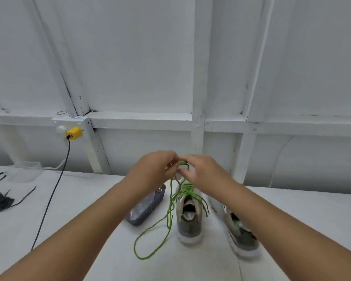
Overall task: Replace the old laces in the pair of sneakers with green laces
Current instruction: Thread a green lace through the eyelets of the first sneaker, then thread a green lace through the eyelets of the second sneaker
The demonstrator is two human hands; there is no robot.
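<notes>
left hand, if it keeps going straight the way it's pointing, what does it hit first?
Most likely the right hand. The left hand points right, pinching the green lace above the sneaker, and the fingertips nearly meet. Depth is unclear from this single view.

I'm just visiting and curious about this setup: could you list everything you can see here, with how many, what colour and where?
sneakers: two, grey with white soles, on the table's middle and right; the middle one is being laced.
green lace: at least one, green, threaded in the middle sneaker, its loose end looping over the table to its left.
old laces: a black bundle, count unclear, far left on the table.
basket: one, dark grey, left of the middle sneaker.
charger: one, yellow, plugged into the wall socket.
cable: one, black, running from the charger down across the table.
table: one, white.
left hand: pinching the green lace above the sneaker.
right hand: pinching the same lace beside it.
</notes>
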